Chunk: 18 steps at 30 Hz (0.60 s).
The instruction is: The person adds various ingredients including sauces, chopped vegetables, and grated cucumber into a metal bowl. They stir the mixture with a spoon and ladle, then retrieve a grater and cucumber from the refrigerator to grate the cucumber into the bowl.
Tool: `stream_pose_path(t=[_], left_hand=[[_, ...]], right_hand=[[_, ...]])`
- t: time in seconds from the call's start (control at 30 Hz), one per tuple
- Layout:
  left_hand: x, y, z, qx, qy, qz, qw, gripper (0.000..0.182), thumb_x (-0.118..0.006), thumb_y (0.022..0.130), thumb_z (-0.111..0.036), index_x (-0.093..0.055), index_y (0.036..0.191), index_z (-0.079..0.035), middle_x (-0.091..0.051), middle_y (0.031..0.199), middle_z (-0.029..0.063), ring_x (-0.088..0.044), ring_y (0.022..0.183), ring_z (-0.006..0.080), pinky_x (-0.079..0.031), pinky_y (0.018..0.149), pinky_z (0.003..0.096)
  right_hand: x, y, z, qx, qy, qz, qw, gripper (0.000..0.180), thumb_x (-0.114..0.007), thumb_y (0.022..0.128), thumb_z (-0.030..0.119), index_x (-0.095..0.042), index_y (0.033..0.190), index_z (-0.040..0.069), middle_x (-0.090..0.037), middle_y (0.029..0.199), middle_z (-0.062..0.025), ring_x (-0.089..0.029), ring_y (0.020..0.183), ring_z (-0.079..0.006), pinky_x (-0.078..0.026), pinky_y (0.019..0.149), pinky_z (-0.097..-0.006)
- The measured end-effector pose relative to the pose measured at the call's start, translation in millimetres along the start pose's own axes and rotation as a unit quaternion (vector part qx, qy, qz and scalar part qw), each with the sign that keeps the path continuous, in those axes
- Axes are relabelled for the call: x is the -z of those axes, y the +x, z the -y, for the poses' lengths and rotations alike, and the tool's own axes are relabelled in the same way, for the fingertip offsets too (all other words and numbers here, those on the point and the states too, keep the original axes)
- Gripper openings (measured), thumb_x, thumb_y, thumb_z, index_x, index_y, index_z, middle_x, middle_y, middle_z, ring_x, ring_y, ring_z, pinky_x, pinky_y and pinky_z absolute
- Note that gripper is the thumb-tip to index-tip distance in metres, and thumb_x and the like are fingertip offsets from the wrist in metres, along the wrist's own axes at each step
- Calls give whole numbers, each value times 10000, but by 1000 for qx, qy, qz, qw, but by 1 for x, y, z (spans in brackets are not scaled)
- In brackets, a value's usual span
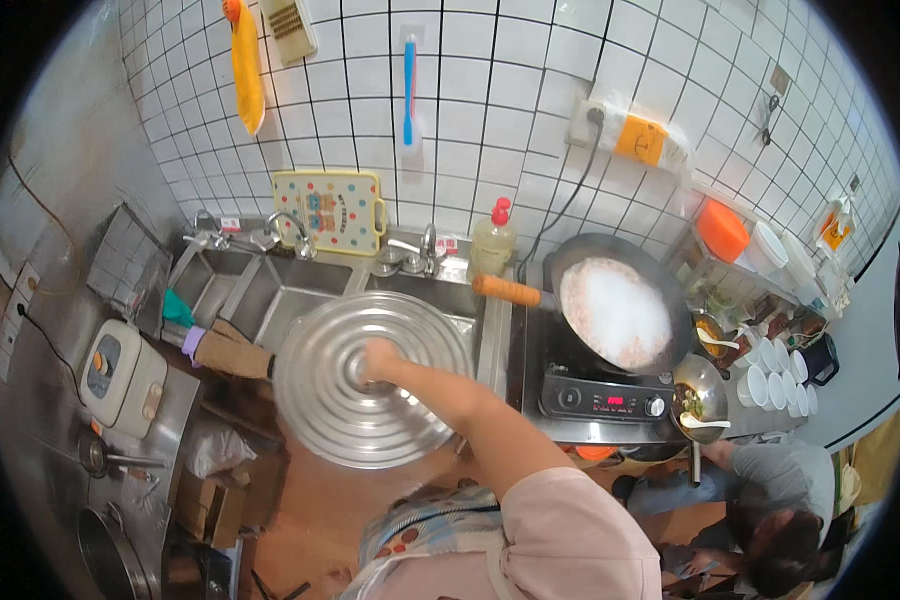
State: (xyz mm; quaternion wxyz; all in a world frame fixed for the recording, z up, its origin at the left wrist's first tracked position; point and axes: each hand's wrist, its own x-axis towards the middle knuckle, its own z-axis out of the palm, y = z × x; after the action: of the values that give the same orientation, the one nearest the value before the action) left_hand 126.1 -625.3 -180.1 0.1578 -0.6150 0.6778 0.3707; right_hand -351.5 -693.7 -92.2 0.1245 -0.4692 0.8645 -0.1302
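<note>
My right hand [379, 361] grips the knob at the centre of a large ribbed metal lid [307, 420]. The lid is over the front of the sink and the floor edge. My left hand is not in view. To the right of the lid, a dark wok [664, 300] with a wooden handle [506, 290] sits on an induction cooker [607, 397] whose display is lit. White, foamy contents with pinkish bits [615, 311] fill much of the wok.
Metal sink basins [311, 281] with taps line the tiled wall. A soap bottle [493, 244], a steel pan with a white spoon [701, 390] and white cups [754, 386] stand along the counter. Another person [784, 480] is at lower right. A rice cooker [124, 375] stands left.
</note>
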Motion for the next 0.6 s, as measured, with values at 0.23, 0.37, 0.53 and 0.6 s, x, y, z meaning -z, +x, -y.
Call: stream_pose_path(t=[0.23, 0.37, 0.53, 0.6], left_hand=[[10, 58, -23, -69, 51, 30, 996, 450, -565, 770, -385, -654, 970, 8, -620, 967, 250, -603, 917, 380, -470, 827, 413], [10, 85, -58, -138, 73, 51, 986, 442, -561, 770, -386, -657, 962, 1, -624, 951, 246, -607, 907, 374, -475, 816, 410], [7, 98, -84, -187, 97, 76, 974, 433, -556, 771, -387, -662, 951, -8, -629, 931, 240, -613, 894, 367, -481, 803, 405], [4, 103, -89, -205, 109, 88, 969, 430, -554, 772, -388, -664, 947, -11, -631, 923, 237, -615, 888, 364, -483, 798, 403]], right_hand=[[-5, 5, -82, -177, -46, 43, 982, 462, -746, 522, 258, -666, 914, 28, -587, 1036, -199, -599, 941, -267, -494, 831, -310], [-17, 7, -96, -189, -103, 10, 976, 439, -719, 559, 218, -651, 954, 40, -532, 1098, -199, -572, 982, -283, -494, 825, -303], [-37, 9, -93, -256, 13, -85, 963, 395, -662, 681, 113, -594, 1066, 57, -531, 1104, -175, -544, 1006, -289, -470, 830, -347], [-39, -7, -84, -207, 21, -196, 958, 362, -621, 702, 76, -593, 1063, 59, -537, 1091, -182, -535, 1009, -304, -463, 834, -363]])
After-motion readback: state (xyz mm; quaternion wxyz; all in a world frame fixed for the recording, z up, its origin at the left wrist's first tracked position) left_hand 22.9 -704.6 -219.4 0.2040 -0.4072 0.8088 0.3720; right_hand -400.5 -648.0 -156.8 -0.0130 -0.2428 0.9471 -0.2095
